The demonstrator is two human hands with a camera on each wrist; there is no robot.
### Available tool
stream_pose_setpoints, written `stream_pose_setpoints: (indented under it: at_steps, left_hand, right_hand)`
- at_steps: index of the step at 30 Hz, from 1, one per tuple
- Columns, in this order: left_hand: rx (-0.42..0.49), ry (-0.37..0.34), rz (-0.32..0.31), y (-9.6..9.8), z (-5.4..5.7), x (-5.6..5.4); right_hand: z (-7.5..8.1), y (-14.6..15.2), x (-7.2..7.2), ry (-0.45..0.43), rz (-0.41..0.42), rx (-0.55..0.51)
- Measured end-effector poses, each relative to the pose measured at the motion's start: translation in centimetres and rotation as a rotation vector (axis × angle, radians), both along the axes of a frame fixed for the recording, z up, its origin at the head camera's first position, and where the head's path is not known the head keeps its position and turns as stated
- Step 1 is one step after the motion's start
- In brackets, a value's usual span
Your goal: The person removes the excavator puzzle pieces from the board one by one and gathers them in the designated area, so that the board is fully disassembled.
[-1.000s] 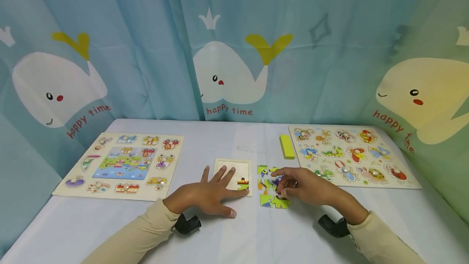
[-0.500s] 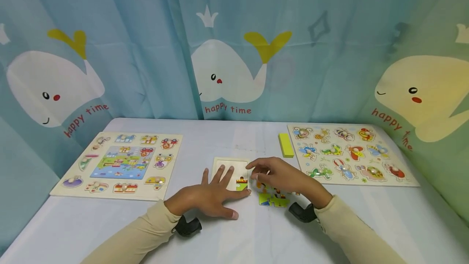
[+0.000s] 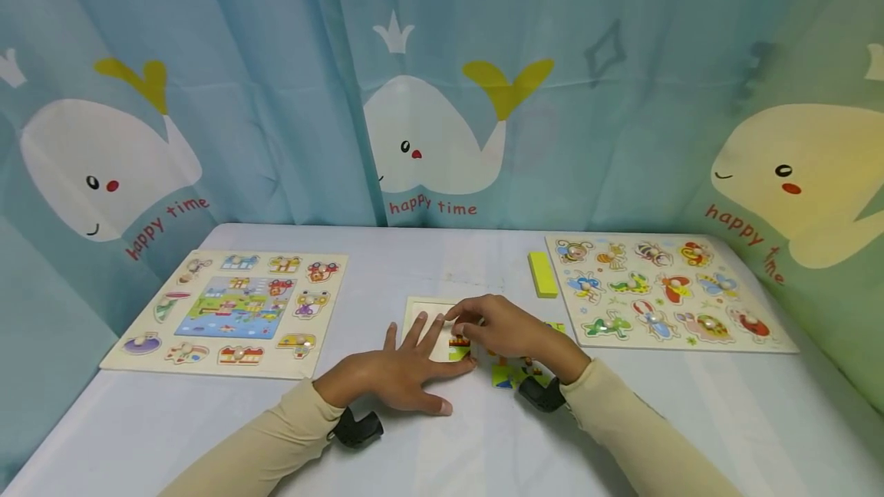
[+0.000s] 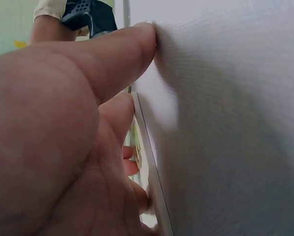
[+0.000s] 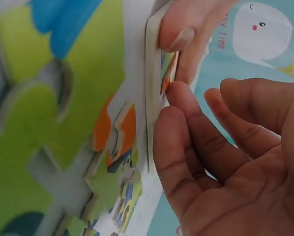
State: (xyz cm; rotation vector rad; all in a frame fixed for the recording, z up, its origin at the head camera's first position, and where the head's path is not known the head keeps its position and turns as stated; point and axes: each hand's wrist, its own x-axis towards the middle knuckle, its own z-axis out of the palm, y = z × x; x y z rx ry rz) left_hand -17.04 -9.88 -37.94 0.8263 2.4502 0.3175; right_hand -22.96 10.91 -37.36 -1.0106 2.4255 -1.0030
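The left hand [image 3: 407, 378] lies with its fingers spread over a small cream puzzle board [image 3: 433, 302]. Its thumb rests on the tablecloth below, as the left wrist view also shows. A red and green jigsaw piece [image 3: 459, 347] sits in the board's lower right part. Over the board's right side is the right hand [image 3: 507, 326], fingers loosely bent, tips close to that piece and beside the left fingers. In the right wrist view its thumb [image 5: 255, 101] stands apart from the middle finger, and no piece shows between them. Loose green jigsaw pieces [image 3: 504, 375] lie partly hidden beneath the right hand.
A large vehicle knob puzzle [image 3: 207, 313] lies on the left of the white table [image 3: 387, 267]. An insect knob puzzle [image 3: 649, 297] is at right, with a yellow-green block [image 3: 542, 274] by its left edge. A whale-print curtain [image 3: 290, 136] surrounds the table.
The right hand has moved left from the loose pieces to the small board, and its fingers now reach over it. The left hand stays in place.
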Motion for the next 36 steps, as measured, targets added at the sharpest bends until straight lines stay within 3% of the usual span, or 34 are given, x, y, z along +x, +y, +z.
stream_pose_setpoints:
  at_steps: [7, 14, 21, 28, 36]
  left_hand:
    - [-0.007, -0.001, -0.004, 0.0, -0.1, -0.1]
    - [-0.002, 0.002, -0.013, 0.0, -0.4, 0.0]
    - [-0.031, 0.008, -0.01, 0.0, -0.3, 0.1]
    - [-0.035, 0.003, -0.015, -0.1, -0.1, 0.2]
    - [-0.018, 0.025, -0.016, -0.1, -0.2, 0.0]
  right_hand:
    - [-0.3, -0.1, -0.2, -0.007, 0.026, -0.031]
    - [-0.5, 0.1, -0.1, -0.139, 0.052, -0.139]
    - [-0.5, 0.3, 0.0, -0.199, 0.061, -0.156]
    - [-0.6, 0.4, 0.3, -0.129, 0.061, -0.065]
    - [0.5, 1.8, 0.0, -0.018, 0.008, -0.103]
